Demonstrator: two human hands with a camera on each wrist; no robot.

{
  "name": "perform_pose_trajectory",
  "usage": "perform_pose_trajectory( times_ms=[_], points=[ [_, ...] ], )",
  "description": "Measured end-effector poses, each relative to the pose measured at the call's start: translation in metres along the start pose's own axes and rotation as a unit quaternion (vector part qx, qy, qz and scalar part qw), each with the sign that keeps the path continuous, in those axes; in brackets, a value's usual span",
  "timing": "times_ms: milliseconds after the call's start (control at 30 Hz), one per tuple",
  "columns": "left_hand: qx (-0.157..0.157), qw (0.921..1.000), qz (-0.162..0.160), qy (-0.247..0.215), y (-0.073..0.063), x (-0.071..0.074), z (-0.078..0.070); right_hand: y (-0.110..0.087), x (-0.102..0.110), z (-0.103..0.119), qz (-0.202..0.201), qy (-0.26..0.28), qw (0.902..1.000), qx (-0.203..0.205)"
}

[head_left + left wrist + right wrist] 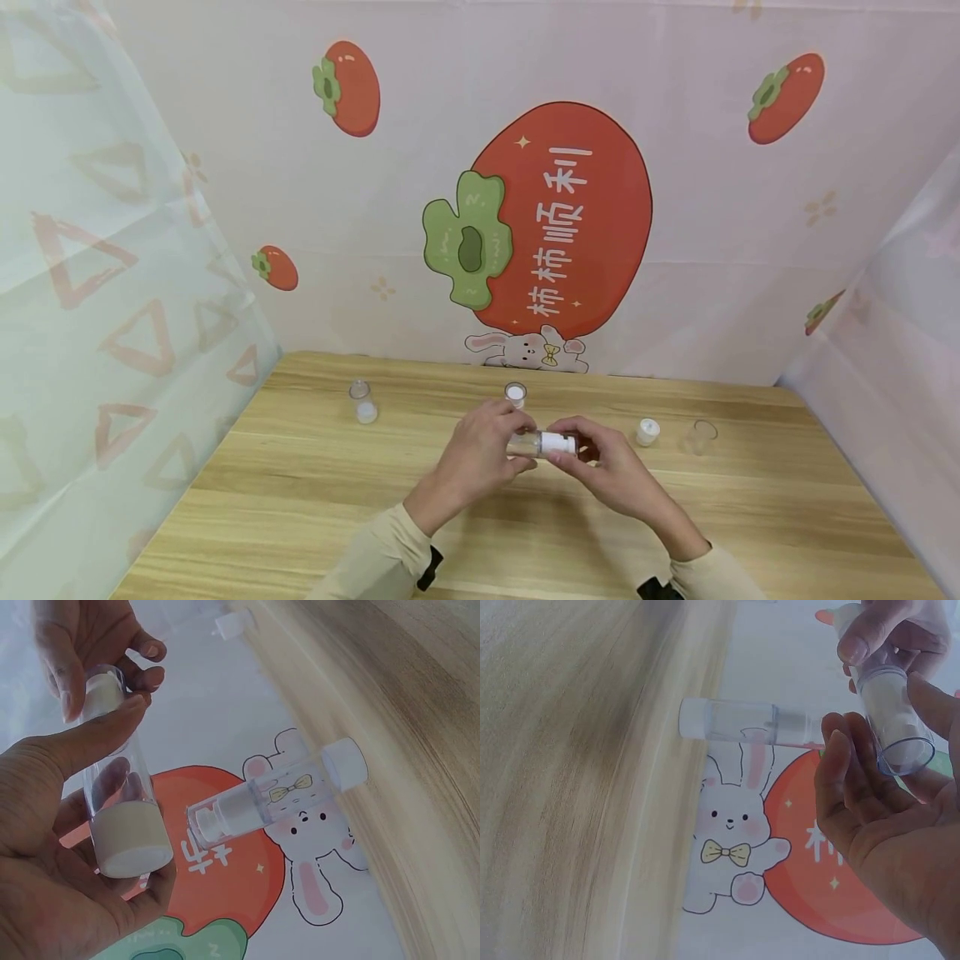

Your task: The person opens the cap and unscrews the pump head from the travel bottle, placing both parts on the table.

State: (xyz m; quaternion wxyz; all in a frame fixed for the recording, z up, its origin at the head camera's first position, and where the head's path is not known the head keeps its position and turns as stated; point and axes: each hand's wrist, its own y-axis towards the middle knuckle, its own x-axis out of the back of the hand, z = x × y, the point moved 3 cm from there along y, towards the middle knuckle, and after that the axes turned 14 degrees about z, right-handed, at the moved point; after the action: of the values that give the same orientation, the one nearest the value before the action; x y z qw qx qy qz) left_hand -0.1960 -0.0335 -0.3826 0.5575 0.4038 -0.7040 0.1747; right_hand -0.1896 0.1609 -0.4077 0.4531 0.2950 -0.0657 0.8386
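Note:
A clear cylindrical pump bottle [528, 444] with a white base and a white collar under a clear cap lies between both hands, held above the table. Its body is gripped by my left hand [480, 446], the thumb lying along the clear wall in the left wrist view. My right hand [611, 467] holds the capped end [896, 724] between thumb and fingers. Behind the hands a similar clear bottle [300, 784] with a white base stands upright on the table; in the head view my left fingers partly cover it.
On the wooden table [315, 492], a clear container with a white bottom [365, 412] is at the back left. At the right are a small white pump part [647, 431] and a clear cap [701, 440]. A printed cloth [705, 250] rises behind the table's back edge.

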Motion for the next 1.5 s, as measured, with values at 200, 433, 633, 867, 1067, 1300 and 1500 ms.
perform_pose_trajectory(
  times_ms=[200,433,633,867,1067,1300,1500],
  points=[
    [0.002,0.999,0.034,-0.028,-0.0004,0.0006,0.0029,-0.0014,0.0003,-0.0005,-0.011,-0.001,0.9999,0.001],
    [0.002,0.9955,0.078,-0.053,0.0002,0.0011,0.0044,-0.0023,-0.0001,-0.0011,-0.016,0.002,0.9998,-0.01],
    [-0.013,0.9952,0.089,-0.041,-0.0002,0.0025,0.0037,-0.0026,-0.0005,-0.0004,-0.005,0.025,0.9997,-0.004],
    [-0.024,0.9962,0.08,-0.023,0.0003,0.0022,0.003,-0.0015,-0.0006,0.0,0.016,0.052,0.9985,-0.005],
    [-0.027,0.9961,0.078,-0.033,0.0014,0.0027,0.0028,-0.0007,0.0012,0.0015,0.024,0.059,0.998,0.003],
    [-0.027,0.997,0.067,-0.027,0.0023,0.0042,0.002,-0.0012,0.0024,0.0025,0.005,0.043,0.9991,0.006],
    [-0.022,0.9977,0.058,-0.025,0.0023,0.006,0.0006,-0.0013,0.0021,0.003,-0.013,0.029,0.9995,-0.002]
  ],
)
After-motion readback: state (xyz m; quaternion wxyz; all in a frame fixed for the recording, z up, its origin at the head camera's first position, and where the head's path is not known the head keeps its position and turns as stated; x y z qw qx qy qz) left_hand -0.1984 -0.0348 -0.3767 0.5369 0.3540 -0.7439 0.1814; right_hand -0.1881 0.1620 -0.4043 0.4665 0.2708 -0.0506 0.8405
